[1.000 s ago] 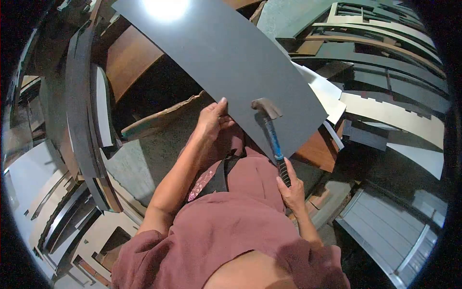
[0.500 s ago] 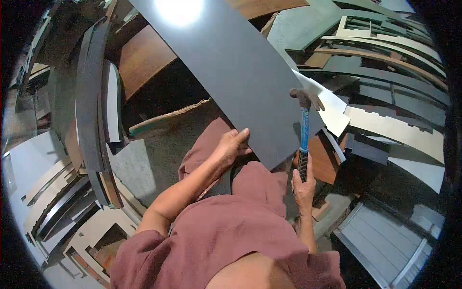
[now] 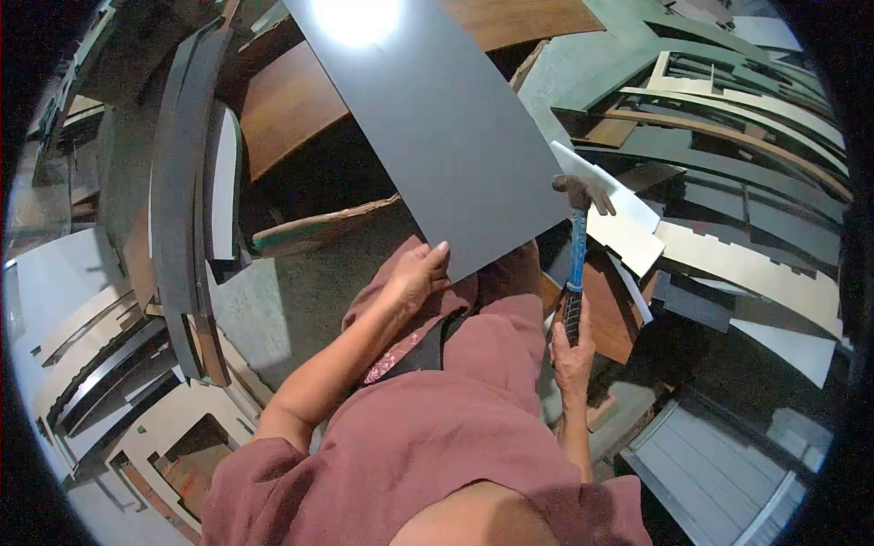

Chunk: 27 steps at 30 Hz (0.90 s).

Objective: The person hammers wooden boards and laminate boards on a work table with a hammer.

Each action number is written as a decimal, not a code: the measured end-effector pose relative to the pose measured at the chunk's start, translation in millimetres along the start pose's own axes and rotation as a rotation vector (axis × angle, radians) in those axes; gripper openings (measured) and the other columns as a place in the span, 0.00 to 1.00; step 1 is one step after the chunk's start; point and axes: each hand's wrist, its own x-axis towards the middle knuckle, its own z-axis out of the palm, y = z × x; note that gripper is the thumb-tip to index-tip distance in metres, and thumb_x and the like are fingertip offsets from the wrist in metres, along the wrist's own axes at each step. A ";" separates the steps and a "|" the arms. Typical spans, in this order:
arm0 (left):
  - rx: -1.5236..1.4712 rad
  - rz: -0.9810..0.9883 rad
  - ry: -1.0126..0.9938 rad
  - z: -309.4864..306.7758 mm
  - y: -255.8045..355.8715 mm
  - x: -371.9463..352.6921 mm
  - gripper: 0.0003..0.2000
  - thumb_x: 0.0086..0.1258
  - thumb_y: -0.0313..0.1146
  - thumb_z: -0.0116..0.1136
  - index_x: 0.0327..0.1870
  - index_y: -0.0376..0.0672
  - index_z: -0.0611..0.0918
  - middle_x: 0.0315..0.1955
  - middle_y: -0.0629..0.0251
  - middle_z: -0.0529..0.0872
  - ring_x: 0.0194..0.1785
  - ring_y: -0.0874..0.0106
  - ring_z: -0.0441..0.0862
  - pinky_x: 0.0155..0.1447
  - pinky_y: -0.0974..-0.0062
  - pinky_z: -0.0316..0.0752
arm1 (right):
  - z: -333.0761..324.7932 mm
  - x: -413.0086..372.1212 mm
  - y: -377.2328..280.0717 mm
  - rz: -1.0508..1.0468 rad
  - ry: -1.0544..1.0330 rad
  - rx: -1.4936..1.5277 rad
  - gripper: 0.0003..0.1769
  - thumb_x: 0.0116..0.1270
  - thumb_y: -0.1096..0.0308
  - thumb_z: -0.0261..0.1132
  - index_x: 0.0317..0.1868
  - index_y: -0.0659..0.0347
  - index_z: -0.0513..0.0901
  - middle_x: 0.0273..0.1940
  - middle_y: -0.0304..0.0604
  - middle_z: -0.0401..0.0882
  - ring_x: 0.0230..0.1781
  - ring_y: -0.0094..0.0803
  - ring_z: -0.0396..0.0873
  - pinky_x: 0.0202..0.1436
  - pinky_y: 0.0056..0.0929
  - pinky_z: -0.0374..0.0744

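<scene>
A long dark grey board slants from the top of the view down to my knees, with a bright glare at its far end. My left hand grips the board's near left corner, thumb on top and fingers hidden beneath. In my right hand is a claw hammer with a blue and black handle. The fingers are wrapped round the grip, and the rusty head points up, just beside the board's right corner.
Brown wooden panels lie beneath the board. Several stacked strips and offcuts fill the right side, with a white piece near the hammer. Dark upright boards and cut-out cream panels stand on the left. A ribbed grey panel lies at lower right.
The board's near end has swung up and left, away from my lap, and my left hand has moved slightly left with it. The hammer stays nearly where it was.
</scene>
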 end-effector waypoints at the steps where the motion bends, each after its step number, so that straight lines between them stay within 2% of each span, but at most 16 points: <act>1: -0.002 -0.002 -0.001 -0.9 0.2 0.5 0.12 0.71 0.43 0.51 0.37 0.43 0.75 0.28 0.71 0.74 0.30 0.76 0.71 0.36 0.74 0.71 | 0.4 0.3 -2.7 0.017 0.002 0.030 0.32 0.64 0.65 0.60 0.68 0.54 0.62 0.25 0.41 0.72 0.22 0.28 0.68 0.29 0.28 0.71; 4: 0.003 0.073 0.048 1.9 3.2 2.8 0.12 0.70 0.44 0.52 0.36 0.44 0.75 0.27 0.72 0.75 0.28 0.76 0.71 0.36 0.73 0.72 | -5.4 1.4 8.2 -0.091 0.041 -0.088 0.32 0.64 0.64 0.60 0.68 0.55 0.62 0.27 0.42 0.73 0.24 0.29 0.69 0.30 0.28 0.72; 6: -0.030 0.098 0.083 3.2 20.6 -1.0 0.12 0.70 0.45 0.52 0.37 0.45 0.76 0.27 0.72 0.77 0.28 0.76 0.72 0.36 0.73 0.72 | -10.6 0.0 -1.6 -0.016 0.030 -0.053 0.32 0.65 0.64 0.60 0.68 0.55 0.61 0.29 0.42 0.74 0.25 0.30 0.70 0.31 0.29 0.72; 7: 0.003 0.080 0.090 -8.8 23.0 6.6 0.12 0.70 0.45 0.52 0.41 0.45 0.77 0.37 0.67 0.82 0.37 0.74 0.80 0.45 0.70 0.74 | -12.5 0.1 -5.0 0.053 0.015 -0.008 0.32 0.65 0.64 0.60 0.68 0.55 0.61 0.30 0.43 0.75 0.26 0.31 0.71 0.32 0.29 0.73; 8: -0.017 0.120 0.043 -20.3 23.4 15.2 0.13 0.70 0.45 0.53 0.42 0.44 0.77 0.36 0.68 0.82 0.36 0.74 0.79 0.43 0.70 0.75 | -13.5 0.9 -5.1 0.053 0.018 -0.009 0.32 0.65 0.64 0.60 0.68 0.55 0.61 0.30 0.43 0.75 0.26 0.31 0.71 0.32 0.29 0.73; 11: -0.051 0.202 0.140 -16.6 43.6 10.5 0.13 0.71 0.43 0.52 0.42 0.43 0.78 0.35 0.68 0.82 0.34 0.75 0.79 0.40 0.72 0.77 | -12.8 3.2 -3.4 -0.018 0.029 -0.049 0.32 0.66 0.64 0.59 0.69 0.54 0.61 0.31 0.43 0.75 0.27 0.29 0.71 0.33 0.29 0.73; 16: 0.010 0.189 0.188 -19.1 50.9 9.0 0.12 0.72 0.41 0.50 0.44 0.41 0.76 0.35 0.69 0.79 0.34 0.75 0.78 0.44 0.71 0.79 | -6.2 9.7 -11.0 0.018 0.037 -0.036 0.31 0.66 0.65 0.59 0.69 0.54 0.61 0.29 0.42 0.74 0.25 0.29 0.68 0.32 0.29 0.72; 19: -0.022 0.112 0.073 -22.7 39.1 13.8 0.15 0.72 0.41 0.50 0.48 0.38 0.74 0.39 0.64 0.79 0.38 0.73 0.79 0.52 0.66 0.78 | -1.6 15.3 -11.8 0.020 0.008 -0.012 0.31 0.66 0.64 0.59 0.69 0.53 0.61 0.28 0.42 0.73 0.25 0.30 0.67 0.32 0.29 0.71; 23: -0.070 0.157 0.032 -14.2 39.0 6.4 0.14 0.71 0.41 0.51 0.46 0.39 0.73 0.41 0.64 0.80 0.41 0.70 0.80 0.52 0.65 0.77 | 9.1 23.0 -8.9 -0.033 0.006 -0.059 0.32 0.66 0.63 0.59 0.69 0.52 0.61 0.27 0.41 0.71 0.25 0.29 0.67 0.32 0.29 0.71; 25: -0.038 0.166 0.045 -15.8 38.8 6.7 0.15 0.71 0.42 0.51 0.47 0.38 0.73 0.46 0.60 0.79 0.48 0.67 0.80 0.53 0.65 0.77 | 12.8 26.7 -9.7 0.006 -0.061 -0.101 0.32 0.65 0.63 0.59 0.69 0.50 0.60 0.28 0.42 0.73 0.25 0.29 0.68 0.32 0.31 0.71; 27: -0.041 0.156 0.025 -19.8 36.2 9.3 0.17 0.71 0.43 0.50 0.49 0.37 0.73 0.47 0.60 0.78 0.49 0.67 0.80 0.53 0.64 0.77 | 17.2 26.9 -3.0 -0.014 -0.054 -0.109 0.32 0.65 0.64 0.60 0.69 0.49 0.60 0.29 0.43 0.74 0.25 0.30 0.69 0.33 0.31 0.71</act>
